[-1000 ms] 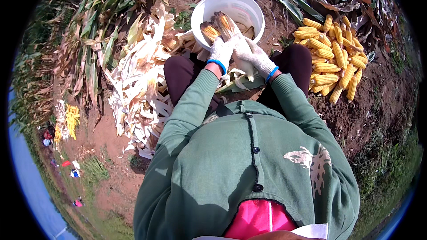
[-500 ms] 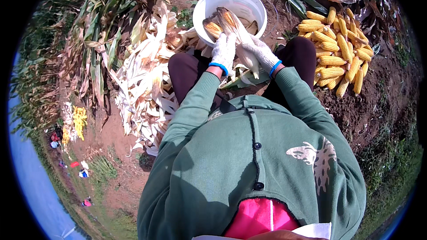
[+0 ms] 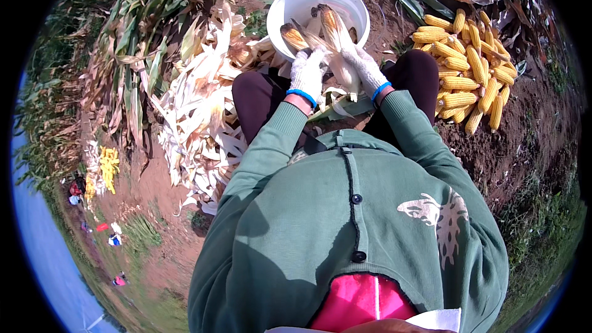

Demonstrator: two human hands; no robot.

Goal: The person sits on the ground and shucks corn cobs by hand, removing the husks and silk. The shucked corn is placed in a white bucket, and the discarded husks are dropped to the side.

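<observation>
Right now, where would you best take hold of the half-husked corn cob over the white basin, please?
Probably by the husk-wrapped lower half of the corn cob, from the side nearest the person: its bare yellow tip points away into the white basin, and the left hand and right hand already sit there.

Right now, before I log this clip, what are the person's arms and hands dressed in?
Both hands wear white knitted work gloves: the left hand and the right hand each end in a bright blue cuff band at the wrist. Both arms are covered by the long sleeves of a green buttoned cardigan with dark buttons down the front and a pale animal-shaped patch on its right side.
</observation>
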